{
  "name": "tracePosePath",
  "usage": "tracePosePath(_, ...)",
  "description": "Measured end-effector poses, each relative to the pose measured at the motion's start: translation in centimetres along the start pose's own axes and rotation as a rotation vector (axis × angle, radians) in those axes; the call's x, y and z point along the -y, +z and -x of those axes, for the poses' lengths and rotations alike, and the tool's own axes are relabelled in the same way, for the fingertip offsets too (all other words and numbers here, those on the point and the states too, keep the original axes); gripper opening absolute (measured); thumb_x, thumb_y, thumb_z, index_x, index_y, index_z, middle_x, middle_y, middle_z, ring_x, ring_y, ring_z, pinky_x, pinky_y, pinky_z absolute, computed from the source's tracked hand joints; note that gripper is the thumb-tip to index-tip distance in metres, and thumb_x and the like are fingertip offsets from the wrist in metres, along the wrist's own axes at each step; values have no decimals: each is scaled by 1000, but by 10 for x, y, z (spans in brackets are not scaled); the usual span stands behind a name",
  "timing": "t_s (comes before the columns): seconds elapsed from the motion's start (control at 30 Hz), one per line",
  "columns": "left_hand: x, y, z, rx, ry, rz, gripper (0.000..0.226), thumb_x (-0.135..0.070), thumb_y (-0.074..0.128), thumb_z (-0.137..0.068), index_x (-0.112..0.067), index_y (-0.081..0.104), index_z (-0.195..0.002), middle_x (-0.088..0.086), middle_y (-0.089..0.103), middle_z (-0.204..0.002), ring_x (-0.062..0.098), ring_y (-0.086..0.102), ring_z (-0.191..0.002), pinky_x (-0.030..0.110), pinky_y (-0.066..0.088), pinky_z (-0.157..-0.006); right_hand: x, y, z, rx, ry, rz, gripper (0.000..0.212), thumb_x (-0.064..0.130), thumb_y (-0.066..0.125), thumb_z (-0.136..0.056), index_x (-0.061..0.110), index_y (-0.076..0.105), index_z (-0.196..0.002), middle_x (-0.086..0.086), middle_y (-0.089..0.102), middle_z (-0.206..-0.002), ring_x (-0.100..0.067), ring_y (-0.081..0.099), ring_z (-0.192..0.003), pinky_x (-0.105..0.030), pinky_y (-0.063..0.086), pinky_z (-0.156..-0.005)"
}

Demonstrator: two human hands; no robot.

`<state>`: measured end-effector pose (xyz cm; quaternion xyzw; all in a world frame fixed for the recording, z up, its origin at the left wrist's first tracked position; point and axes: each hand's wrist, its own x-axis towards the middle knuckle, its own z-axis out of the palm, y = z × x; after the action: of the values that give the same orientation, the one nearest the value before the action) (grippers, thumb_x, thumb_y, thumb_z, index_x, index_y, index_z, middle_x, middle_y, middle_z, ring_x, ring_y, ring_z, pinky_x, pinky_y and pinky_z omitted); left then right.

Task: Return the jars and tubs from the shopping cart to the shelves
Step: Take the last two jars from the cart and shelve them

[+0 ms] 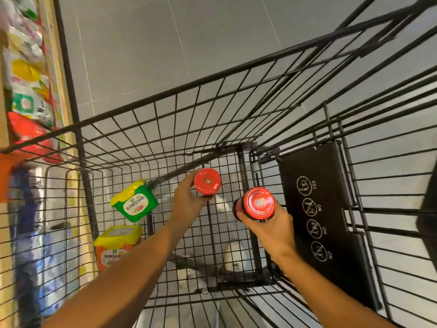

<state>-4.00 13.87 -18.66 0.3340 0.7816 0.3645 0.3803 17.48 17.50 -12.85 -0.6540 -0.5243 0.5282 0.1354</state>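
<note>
I look down into a black wire shopping cart (146, 110). My left hand (188, 200) grips a red-lidded jar (207, 181) inside the basket, its lid facing me. My right hand (269, 227) grips a second red-lidded jar (259, 203), held a little higher and to the right. A green tub with a yellow lid (134, 201) lies tilted at the cart's left side. Below it stands an orange tub with a yellow lid (117, 245) against the left wall.
Shelves (28, 67) with colourful packets run along the left, beyond the cart's side. A black child-seat flap with white symbols (319, 209) hangs at the cart's right. Grey floor tiles (142, 43) lie ahead, and white shapes show through the cart's bottom mesh.
</note>
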Motion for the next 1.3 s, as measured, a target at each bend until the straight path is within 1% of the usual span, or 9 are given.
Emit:
tracePosePath(0.1,-19,-9,12,-29,2,66,56,-22,93,-66,-24,66,-115,-18,69,-105,-12,61,-100,4,43,-88,12,-9,5,12,-43,34,51,40,95,-59,30,70,-103,16,73,-88,8,66,-88,-16,52,-80)
tracePosePath(0.23,-68,-50,46,9,13,157,43,-22,91,-70,-17,72,-108,-8,76,-99,1,69,-98,11,49,-85,52,-27,24,48,-98,68,46,41,94,-61,31,69,-99,17,72,-85,11,65,-87,-11,51,-77)
tracePosePath(0.33,-112,-95,76,27,11,173,42,-25,90,-70,-19,72,-108,-9,77,-99,7,70,-98,19,53,-87,93,-45,51,126,-134,90,48,50,91,-63,28,70,-100,14,75,-89,4,68,-89,-18,54,-82)
tracePosePath(0.47,-174,-154,120,-33,-4,181,51,-33,91,-64,-23,71,-109,-12,76,-99,-2,68,-96,10,51,-84,157,-72,92,218,-240,187,58,61,87,-61,28,68,-106,15,74,-91,4,68,-90,-17,54,-83)
tracePosePath(0.7,-262,-237,197,-252,61,183,40,-30,91,-62,-31,69,-95,-25,73,-88,-7,67,-88,8,49,-78,264,-103,164,263,-426,280,49,61,85,-64,35,63,-99,18,69,-84,8,63,-81,-8,46,-66)
tracePosePath(0.77,-280,-254,220,-325,93,197,35,-23,91,-64,-24,71,-92,-16,75,-88,-1,69,-85,14,51,-78,286,-108,183,267,-470,265,45,60,85,-64,35,65,-94,15,70,-83,4,65,-81,-13,49,-67)
tracePosePath(0.9,-309,-280,266,-427,151,233,44,-7,92,-64,-28,69,-95,-26,73,-90,-10,66,-84,5,47,-75,320,-111,211,267,-598,246,57,67,85,-58,29,70,-97,13,74,-84,0,69,-83,-24,56,-74)
tracePosePath(1.07,-328,-309,340,-627,220,244,45,-29,90,-60,-25,71,-100,-23,74,-94,-5,68,-88,8,48,-79,361,-112,268,299,-765,228,42,64,85,-58,36,67,-82,19,71,-75,10,65,-74,-17,51,-66)
tracePosePath(1.3,-323,-359,454,-806,261,254,49,-41,94,-59,-31,72,-102,-19,76,-99,2,70,-98,16,52,-87,383,-85,362,470,-946,203,53,61,84,-58,31,69,-101,14,74,-88,1,68,-86,-21,54,-76)
